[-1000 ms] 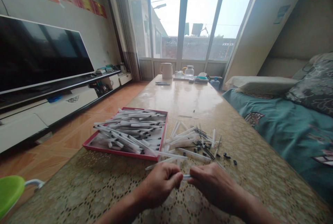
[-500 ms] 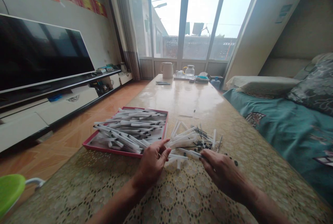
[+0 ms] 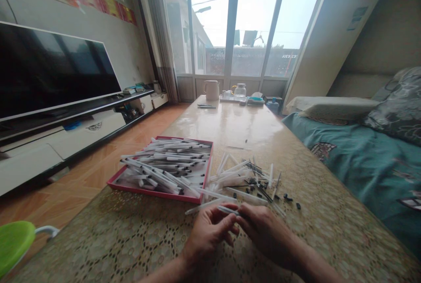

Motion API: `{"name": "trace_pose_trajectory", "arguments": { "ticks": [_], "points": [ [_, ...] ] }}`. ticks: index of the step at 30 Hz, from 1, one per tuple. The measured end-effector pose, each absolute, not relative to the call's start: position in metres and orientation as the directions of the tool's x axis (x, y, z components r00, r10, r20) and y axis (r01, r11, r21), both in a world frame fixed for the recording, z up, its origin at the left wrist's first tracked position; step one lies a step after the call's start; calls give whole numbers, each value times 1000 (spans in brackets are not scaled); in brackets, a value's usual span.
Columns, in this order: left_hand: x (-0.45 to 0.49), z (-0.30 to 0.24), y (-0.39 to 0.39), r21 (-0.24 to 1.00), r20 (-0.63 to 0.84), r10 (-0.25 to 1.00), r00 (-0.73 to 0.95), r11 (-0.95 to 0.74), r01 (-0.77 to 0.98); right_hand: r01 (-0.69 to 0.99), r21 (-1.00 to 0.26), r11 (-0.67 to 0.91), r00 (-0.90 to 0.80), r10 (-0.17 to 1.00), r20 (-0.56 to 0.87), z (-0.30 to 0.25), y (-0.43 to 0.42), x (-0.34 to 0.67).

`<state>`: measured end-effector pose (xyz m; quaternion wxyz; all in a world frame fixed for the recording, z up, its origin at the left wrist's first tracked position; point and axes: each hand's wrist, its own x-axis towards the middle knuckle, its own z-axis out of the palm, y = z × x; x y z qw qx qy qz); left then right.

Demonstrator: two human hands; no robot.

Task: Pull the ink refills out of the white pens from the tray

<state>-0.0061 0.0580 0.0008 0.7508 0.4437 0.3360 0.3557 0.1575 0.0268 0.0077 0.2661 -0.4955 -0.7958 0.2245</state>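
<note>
Close to the table's near side, my left hand (image 3: 212,228) and my right hand (image 3: 261,224) meet around one pen (image 3: 227,209). Fingers of both hands pinch it, and my right fingers hide one end. Just beyond them lie loose translucent pen barrels (image 3: 230,178), thin dark refills (image 3: 255,168) and small black caps (image 3: 287,198) in a scattered pile. Left of the pile, a shallow red-rimmed box lid (image 3: 141,191) is heaped with white pens (image 3: 171,158) with black ends.
The patterned table (image 3: 138,235) runs toward the window. At its far end stand a pitcher (image 3: 211,90), a glass jar (image 3: 240,92) and a tissue pack (image 3: 255,99). A green stool (image 3: 15,243) is at lower left, a teal-covered bed (image 3: 355,160) at right.
My hands were apart, the right one gripping a pen at the pile. They have come together nearer to me, with both now on the pen.
</note>
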Motion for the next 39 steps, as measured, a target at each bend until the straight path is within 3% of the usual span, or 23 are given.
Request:
{"name": "trace_pose_trajectory", "arguments": {
  "ticks": [3, 7, 11, 15, 20, 24, 39],
  "points": [
    [-9, 0, 59, 879, -214, 879, 426, 364, -308, 604, -711, 360, -325, 926, 192, 10, 26, 160],
    [-15, 5, 63, 820, -286, 912, 294, 392, -418, 439, -888, 138, -179, 982, 64, 5, 29, 175],
    [-17, 13, 66, 793, -343, 911, 230, 412, -448, 277, -959, 60, -187, 982, 8, 1, 30, 185],
    [-16, 18, 65, 794, -367, 906, 213, 424, -436, 262, -962, 78, -193, 981, 27, 0, 30, 184],
    [-6, 16, 60, 781, -403, 907, 120, 410, -472, 419, -901, 112, -220, 975, 19, -2, 32, 185],
    [5, 7, 58, 792, -385, 921, 58, 362, -492, 523, -829, 196, -188, 976, 112, -2, 34, 188],
    [3, 2, 63, 805, -348, 935, 66, 334, -490, 531, -820, 213, -140, 977, 163, -4, 35, 185]
  ]
}}
